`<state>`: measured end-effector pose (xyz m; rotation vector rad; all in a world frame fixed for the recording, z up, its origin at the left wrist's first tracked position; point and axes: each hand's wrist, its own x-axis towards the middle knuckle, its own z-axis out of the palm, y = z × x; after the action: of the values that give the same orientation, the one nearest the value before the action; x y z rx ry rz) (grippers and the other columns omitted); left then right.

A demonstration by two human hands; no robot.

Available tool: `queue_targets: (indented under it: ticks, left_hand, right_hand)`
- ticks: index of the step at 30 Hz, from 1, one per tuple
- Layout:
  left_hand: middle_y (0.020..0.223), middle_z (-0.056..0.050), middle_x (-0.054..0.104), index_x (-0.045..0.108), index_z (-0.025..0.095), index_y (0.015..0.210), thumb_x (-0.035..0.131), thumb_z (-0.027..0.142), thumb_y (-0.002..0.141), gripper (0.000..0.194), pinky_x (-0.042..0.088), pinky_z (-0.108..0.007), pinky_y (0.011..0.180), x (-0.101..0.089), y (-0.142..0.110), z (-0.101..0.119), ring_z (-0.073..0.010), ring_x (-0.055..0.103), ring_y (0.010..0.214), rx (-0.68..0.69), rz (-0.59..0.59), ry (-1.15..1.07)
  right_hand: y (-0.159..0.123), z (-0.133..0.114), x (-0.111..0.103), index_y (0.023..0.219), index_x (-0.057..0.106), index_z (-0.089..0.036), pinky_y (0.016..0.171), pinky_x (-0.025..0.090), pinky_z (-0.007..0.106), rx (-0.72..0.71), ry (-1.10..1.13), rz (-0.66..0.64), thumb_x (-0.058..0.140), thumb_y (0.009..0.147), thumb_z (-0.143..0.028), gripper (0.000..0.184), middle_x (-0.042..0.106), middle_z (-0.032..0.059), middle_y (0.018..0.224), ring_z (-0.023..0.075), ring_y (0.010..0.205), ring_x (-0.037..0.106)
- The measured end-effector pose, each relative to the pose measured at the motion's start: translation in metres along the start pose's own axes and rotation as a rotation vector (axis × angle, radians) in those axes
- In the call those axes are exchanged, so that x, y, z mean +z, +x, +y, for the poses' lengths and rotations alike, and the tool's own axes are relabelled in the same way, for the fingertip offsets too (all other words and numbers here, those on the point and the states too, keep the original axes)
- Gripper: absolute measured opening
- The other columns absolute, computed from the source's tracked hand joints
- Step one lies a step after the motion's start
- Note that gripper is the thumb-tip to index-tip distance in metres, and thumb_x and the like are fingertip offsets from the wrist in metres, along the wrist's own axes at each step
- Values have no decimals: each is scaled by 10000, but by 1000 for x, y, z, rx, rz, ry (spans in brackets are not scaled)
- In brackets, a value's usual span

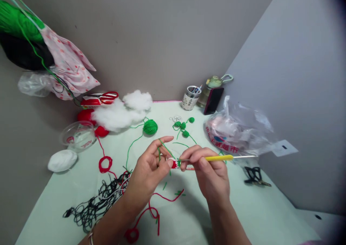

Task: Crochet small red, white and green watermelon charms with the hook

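Between the thumb and fingers of my left hand is a small crochet piece in red, white and green. A strand of green yarn passes over the raised left index finger down to the piece. My right hand grips a crochet hook by its yellow handle. The hook's thin shaft points left and meets the piece; its tip is too small to make out. Beyond my left hand sits a green yarn ball, its strand trailing on the table.
Black yarn lies tangled at left, with red yarn in front. White stuffing, red scissors and a plastic tub are at back left. Small green balls, a can, a phone and a plastic bag stand rightward.
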<state>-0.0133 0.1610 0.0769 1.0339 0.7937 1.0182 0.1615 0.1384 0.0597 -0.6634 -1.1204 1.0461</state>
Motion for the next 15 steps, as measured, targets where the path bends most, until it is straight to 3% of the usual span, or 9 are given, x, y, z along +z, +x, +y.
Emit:
queue_targets:
  ticks: [7,11,15]
  left_hand:
    - [888,23,598,657,282,1354,725,264,954,406,455,-259,696,3,-3,-2,-113,484,670,85,101,216]
    - [865,24,619,678,256,1308,740,234,912,402,460,-242,647,5,-1,-5,-104,490,634,152,140,304]
    - [867,28,625,713,249,1272,795,255,879,402,453,-225,651,6,2,-6,-87,469,630,98,173,233]
  right_hand:
    - [-7,-2,-4,1028,762,-256,787,600,350,-75,-283,-61,538,1080,-232,231,757,56,1006,199,895,727]
    - [-10,-6,-1,1119,734,-225,822,599,329,-287,-689,-130,540,1040,-99,245,761,83,1072,205,1008,735]
    - [-13,-3,4,1213,695,-202,804,614,292,-481,-906,-145,550,1000,-26,312,743,107,1140,181,994,743]
